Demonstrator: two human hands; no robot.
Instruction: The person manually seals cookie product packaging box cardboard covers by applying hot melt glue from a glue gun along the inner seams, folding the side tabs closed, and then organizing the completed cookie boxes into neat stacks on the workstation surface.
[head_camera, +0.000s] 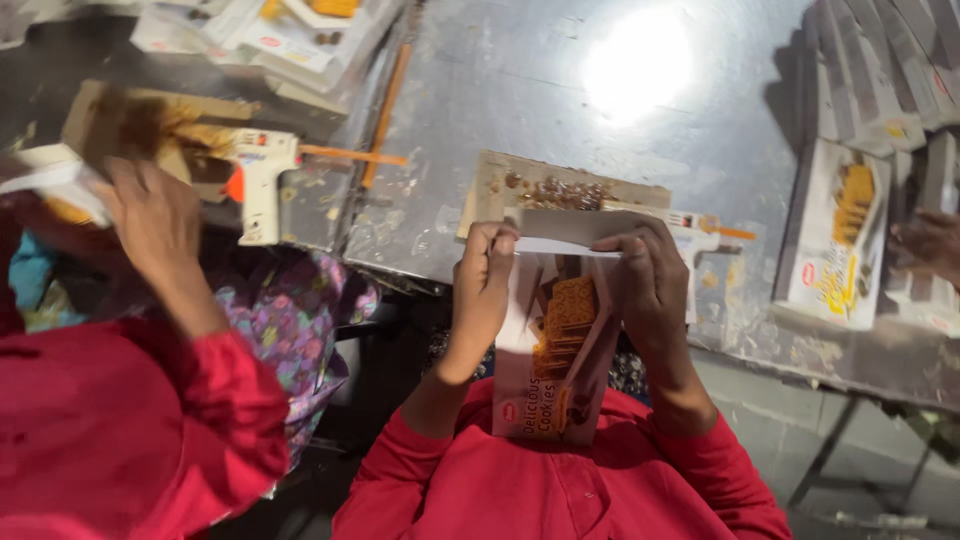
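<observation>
Both hands, left hand (482, 290) & right hand (650, 285), grip cookie box (555, 350) w/ fingers.

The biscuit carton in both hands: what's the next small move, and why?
Probably press the open top flap down shut. Both hands, left and right, grip the carton at its upper end, where the white flap is raised. A glue gun lies just beyond on the metal table.

Grey metal table (560, 90), scuffed, glue-spattered, bright glare patch near the far side. On it: a stained cardboard piece (560, 190) with a glue gun (690, 225) just beside it; a second glue gun (262, 180) at left; flat biscuit cartons (835, 240) stacked at right; more cartons (270, 35) far left.
</observation>
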